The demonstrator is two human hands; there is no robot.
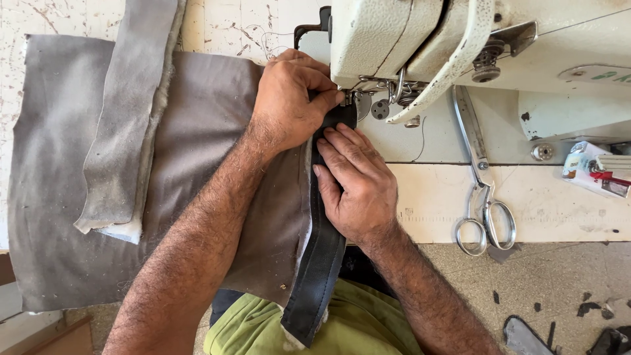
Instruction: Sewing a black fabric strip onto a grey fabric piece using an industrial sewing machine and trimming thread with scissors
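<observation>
My left hand [289, 98] presses on the grey fabric [204, 131] and pinches the top of a black leather strip [322, 256] right at the needle area of the cream sewing machine [407, 46]. Flat on the same strip, just below, lies my right hand [358, 181], its fingers holding the strip down against the fabric's right edge. The strip runs down off the table's front edge toward my lap. The needle itself is hidden behind my left fingers.
A folded grey fabric piece with white padding [125, 118] lies on the large grey piece at left. Steel scissors [483, 197] rest on the table right of my hands. A small packet [588, 167] sits at far right. Dark scraps [591, 309] litter the floor.
</observation>
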